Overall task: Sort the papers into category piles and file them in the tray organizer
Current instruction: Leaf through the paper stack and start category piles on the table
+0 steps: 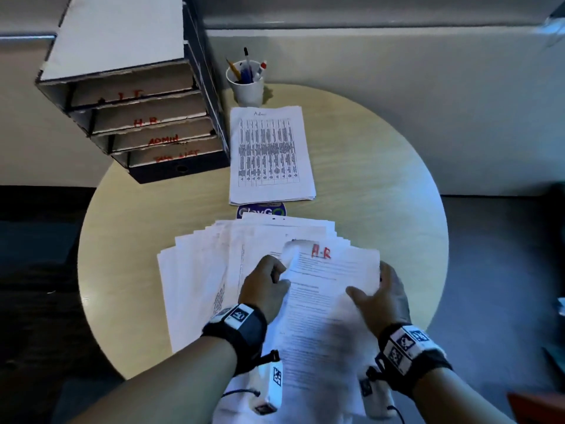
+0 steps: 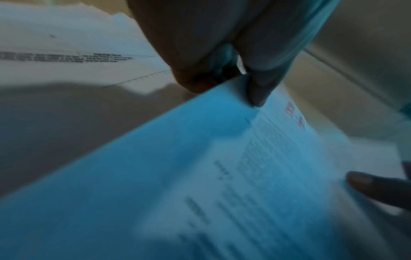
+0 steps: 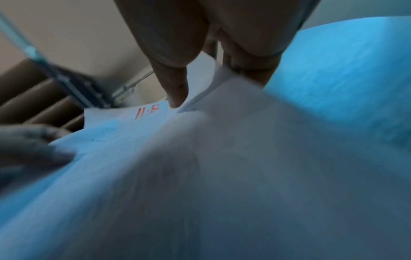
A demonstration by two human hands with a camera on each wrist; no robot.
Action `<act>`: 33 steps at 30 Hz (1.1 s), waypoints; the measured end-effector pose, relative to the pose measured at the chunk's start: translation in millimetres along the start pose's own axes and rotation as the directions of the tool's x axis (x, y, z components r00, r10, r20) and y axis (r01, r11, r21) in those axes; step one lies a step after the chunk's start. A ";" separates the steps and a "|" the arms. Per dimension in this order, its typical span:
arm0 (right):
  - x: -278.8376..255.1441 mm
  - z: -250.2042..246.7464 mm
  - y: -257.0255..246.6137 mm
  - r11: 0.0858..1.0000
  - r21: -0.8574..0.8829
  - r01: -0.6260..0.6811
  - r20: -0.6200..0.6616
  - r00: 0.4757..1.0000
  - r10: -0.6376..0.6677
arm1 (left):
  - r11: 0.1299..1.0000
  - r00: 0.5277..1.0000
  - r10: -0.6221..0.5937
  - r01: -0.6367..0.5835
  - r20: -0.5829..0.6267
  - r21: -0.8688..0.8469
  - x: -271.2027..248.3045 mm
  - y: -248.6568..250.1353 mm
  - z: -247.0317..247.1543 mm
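**Both hands on the H.R sheet**

Your left hand [image 1: 265, 287] pinches the left edge of the H.R sheet [image 1: 328, 296]; your right hand [image 1: 380, 298] pinches its right edge, thumb on top. The sheet sits lifted over the fanned paper stack [image 1: 198, 270] at the table's [image 1: 382, 185] near edge. Admin pile [image 1: 270, 154] lies at the table's middle, just beside the tray organizer [image 1: 146, 117] on the far-left edge. Pen cup [image 1: 246, 82] at the far edge.
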State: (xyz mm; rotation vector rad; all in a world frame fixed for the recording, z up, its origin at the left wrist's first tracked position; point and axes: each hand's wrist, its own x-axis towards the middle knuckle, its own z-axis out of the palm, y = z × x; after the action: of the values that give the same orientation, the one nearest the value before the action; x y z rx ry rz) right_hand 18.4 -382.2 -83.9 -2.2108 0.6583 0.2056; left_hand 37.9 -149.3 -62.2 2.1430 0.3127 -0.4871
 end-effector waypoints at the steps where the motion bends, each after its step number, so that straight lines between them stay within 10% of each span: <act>1: -1.0 -4.2 4.9 0.998 0.058 -0.016 -0.027 0.999 0.017 | 0.995 1.000 0.023 -0.021 0.013 -0.100 -7.0 -0.7 1.6; 6: -10.0 -27.4 37.6 0.917 0.383 -0.109 0.101 0.992 0.076 | 0.964 0.980 0.105 -0.058 0.172 -0.259 -35.3 -7.5 -13.6; 10: -18.4 -37.5 59.3 0.830 0.525 -0.185 0.254 0.966 0.054 | 0.977 0.996 0.028 -0.009 -0.085 0.215 -4.0 -16.4 -33.6; 14: -20.8 -31.0 55.6 0.793 0.574 -0.205 0.301 0.953 0.028 | 0.855 0.992 -0.121 0.126 -0.043 0.503 22.6 1.5 -34.3; 33: -9.8 1.0 -10.6 0.891 0.439 -0.114 0.293 0.956 -0.022 | 0.894 0.980 -0.160 0.195 -0.118 0.403 32.6 -7.1 -27.2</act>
State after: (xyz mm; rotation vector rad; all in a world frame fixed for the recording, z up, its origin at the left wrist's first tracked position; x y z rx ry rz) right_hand 15.6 -371.8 -74.1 -1.6738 0.5313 0.3567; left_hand 70.4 -121.6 -67.8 2.5665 0.4919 -0.6144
